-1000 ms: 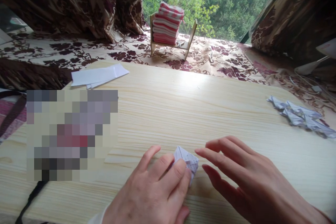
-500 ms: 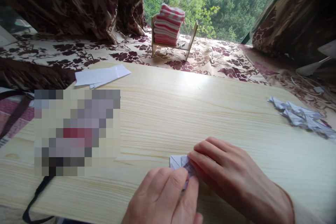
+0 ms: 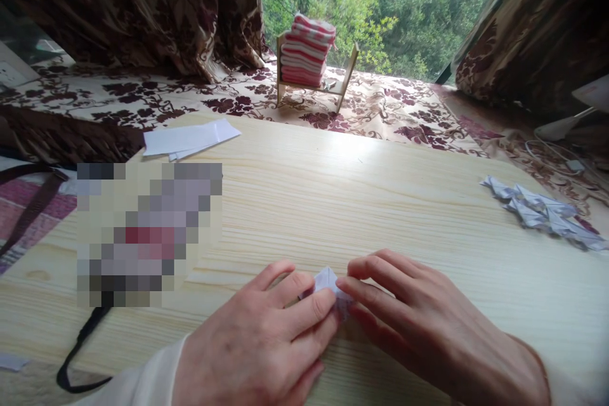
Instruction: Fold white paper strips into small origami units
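A small folded piece of white paper (image 3: 327,279) lies on the wooden table at the bottom middle, its pointed top showing between my hands. My left hand (image 3: 266,323) presses on it from the left, fingers bent around its left and lower edge. From the right, my right hand (image 3: 404,311) grips its other side with fingertips and thumb. Much of the paper is hidden under the fingers. Several folded white paper pieces (image 3: 542,209) rest in two rows at the table's right edge.
White paper strips (image 3: 190,139) lie at the table's back left. Below them is a blurred-out object with a black strap (image 3: 78,342). Behind the table (image 3: 304,203), a small wooden rack holds folded pink-striped cloths (image 3: 307,51). A white lamp (image 3: 566,124) and cable are at right.
My left hand has shifted and spread more over the paper, its sleeve now showing. The paper has turned, so a pointed corner faces away from me. The view has tilted slightly.
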Action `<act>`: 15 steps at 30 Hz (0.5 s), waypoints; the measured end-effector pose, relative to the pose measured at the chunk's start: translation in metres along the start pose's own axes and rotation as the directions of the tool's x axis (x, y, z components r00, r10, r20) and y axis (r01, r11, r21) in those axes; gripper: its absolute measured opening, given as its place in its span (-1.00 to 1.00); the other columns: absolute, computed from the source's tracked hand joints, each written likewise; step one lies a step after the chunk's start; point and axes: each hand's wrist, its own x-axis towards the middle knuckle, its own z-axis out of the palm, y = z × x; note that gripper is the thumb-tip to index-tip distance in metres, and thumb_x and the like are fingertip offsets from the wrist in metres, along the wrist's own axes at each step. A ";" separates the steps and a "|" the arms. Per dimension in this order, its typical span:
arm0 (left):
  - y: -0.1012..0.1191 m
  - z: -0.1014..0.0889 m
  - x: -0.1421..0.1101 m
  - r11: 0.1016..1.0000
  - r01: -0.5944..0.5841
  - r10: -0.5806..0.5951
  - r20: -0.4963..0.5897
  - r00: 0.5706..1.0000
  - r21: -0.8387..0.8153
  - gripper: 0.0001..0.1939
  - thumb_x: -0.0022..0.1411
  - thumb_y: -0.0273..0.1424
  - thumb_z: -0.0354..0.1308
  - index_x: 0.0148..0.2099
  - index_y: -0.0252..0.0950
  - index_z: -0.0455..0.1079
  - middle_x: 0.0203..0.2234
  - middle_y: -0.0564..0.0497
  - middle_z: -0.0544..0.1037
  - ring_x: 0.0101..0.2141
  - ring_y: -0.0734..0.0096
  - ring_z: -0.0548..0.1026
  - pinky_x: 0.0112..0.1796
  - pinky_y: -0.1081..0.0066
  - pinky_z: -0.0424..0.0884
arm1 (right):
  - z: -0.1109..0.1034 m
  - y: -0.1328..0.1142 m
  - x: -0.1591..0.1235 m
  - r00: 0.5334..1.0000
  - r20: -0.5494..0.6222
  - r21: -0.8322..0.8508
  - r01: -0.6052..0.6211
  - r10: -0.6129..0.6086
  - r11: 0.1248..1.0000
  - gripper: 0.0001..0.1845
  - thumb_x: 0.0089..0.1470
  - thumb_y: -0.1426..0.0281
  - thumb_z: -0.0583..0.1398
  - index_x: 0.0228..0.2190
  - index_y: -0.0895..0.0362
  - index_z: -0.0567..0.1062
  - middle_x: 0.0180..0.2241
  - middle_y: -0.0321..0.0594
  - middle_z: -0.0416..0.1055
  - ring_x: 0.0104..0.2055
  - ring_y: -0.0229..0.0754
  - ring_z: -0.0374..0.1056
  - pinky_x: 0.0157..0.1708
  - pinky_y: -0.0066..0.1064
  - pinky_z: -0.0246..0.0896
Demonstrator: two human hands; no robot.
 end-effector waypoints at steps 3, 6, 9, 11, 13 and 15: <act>-0.010 -0.004 0.002 0.998 -0.060 0.060 0.023 0.998 -0.024 -0.73 0.20 -0.39 0.02 -0.04 -0.28 0.35 -0.17 0.05 0.48 -0.18 0.37 0.37 -0.05 0.25 0.25 | 0.002 0.001 0.003 0.999 -0.025 0.002 0.034 -0.034 0.999 -0.89 0.15 0.45 0.05 -0.31 0.16 0.38 -0.34 -0.16 0.35 -0.39 -0.22 0.21 -0.46 -0.39 0.15; -0.016 -0.006 0.003 0.995 -0.094 0.095 0.059 0.994 -0.022 -0.73 0.19 -0.40 0.03 -0.05 -0.29 0.34 -0.15 0.03 0.47 -0.17 0.34 0.37 -0.03 0.21 0.24 | 0.001 0.003 0.004 0.997 -0.014 0.025 0.071 -0.070 0.997 -0.80 0.19 0.46 -0.02 -0.34 0.20 0.39 -0.37 -0.14 0.36 -0.40 -0.21 0.21 -0.47 -0.38 0.15; -0.011 -0.006 0.000 0.997 -0.071 0.070 0.046 0.996 0.018 -0.74 0.18 -0.41 0.04 -0.07 -0.27 0.36 -0.14 0.02 0.47 -0.14 0.34 0.37 0.01 0.21 0.21 | 0.002 0.003 0.002 0.995 -0.024 0.027 0.101 -0.100 0.995 -0.70 0.22 0.45 -0.10 -0.31 0.24 0.41 -0.39 -0.11 0.37 -0.41 -0.20 0.22 -0.46 -0.36 0.16; -0.002 0.001 -0.007 0.997 0.015 -0.010 -0.056 0.998 0.080 -0.76 0.19 -0.45 0.02 -0.09 -0.28 0.38 -0.15 0.03 0.49 -0.13 0.35 0.37 0.05 0.20 0.16 | 0.003 0.002 -0.001 0.994 -0.056 0.004 0.096 -0.095 0.995 -0.65 0.23 0.43 -0.14 -0.27 0.25 0.41 -0.40 -0.10 0.38 -0.42 -0.20 0.23 -0.47 -0.36 0.17; 0.010 0.012 -0.015 0.991 0.097 -0.071 -0.239 0.968 0.095 -0.80 0.20 -0.48 0.01 -0.17 -0.26 0.42 -0.23 0.07 0.52 -0.17 0.38 0.40 0.06 0.20 0.14 | 0.005 -0.001 -0.003 0.991 -0.104 -0.034 0.086 -0.089 0.996 -0.60 0.24 0.42 -0.18 -0.27 0.24 0.42 -0.41 -0.11 0.39 -0.45 -0.20 0.24 -0.49 -0.36 0.17; 0.021 0.025 -0.022 0.984 0.166 -0.135 -0.332 0.933 0.066 -0.77 0.22 -0.53 -0.03 -0.20 -0.24 0.44 -0.27 0.11 0.52 -0.20 0.45 0.40 0.04 0.29 0.16 | 0.007 -0.004 -0.006 0.989 -0.124 -0.077 0.077 -0.086 0.994 -0.58 0.24 0.41 -0.18 -0.30 0.22 0.43 -0.44 -0.13 0.40 -0.47 -0.21 0.25 -0.49 -0.37 0.18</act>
